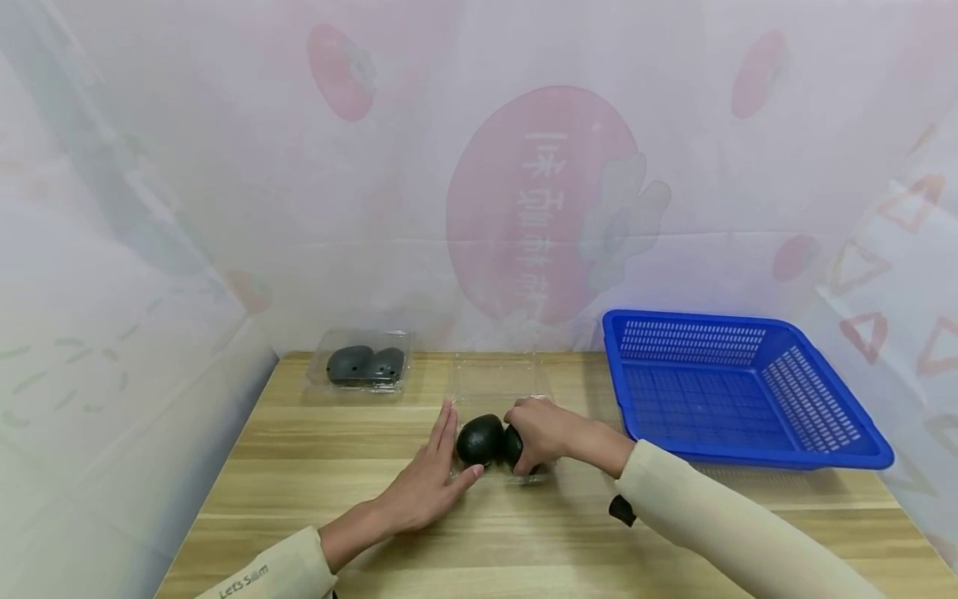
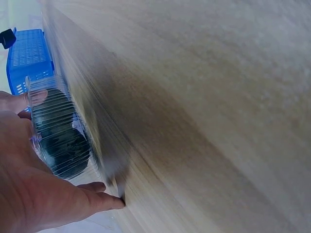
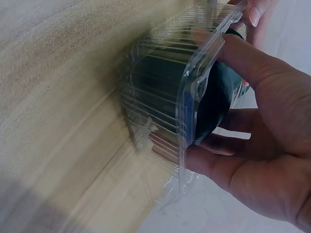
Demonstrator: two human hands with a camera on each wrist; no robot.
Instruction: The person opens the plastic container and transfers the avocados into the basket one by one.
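Right hand (image 1: 542, 431) grasps dark fruit (image 3: 218, 97) in clear box (image 3: 186, 80); left hand (image 1: 422, 489) alongside, fingers straight; ribbed sides (image 2: 54, 121) visible (wrist views only).

On the wooden surface (image 1: 322, 466), the right hand (image 1: 542, 434) grips a dark fruit (image 1: 512, 446) in a clear clamshell (image 1: 500, 378), its lid folded back. An oval fruit (image 1: 480, 439) sits just beside it. The left hand (image 1: 425, 484), fingers straight, seems to touch the see-through left edge. Behind, left, a closed box (image 1: 320, 371) holds 2 fruits (image 1: 349, 364); a blue basket (image 1: 696, 408) stands right.
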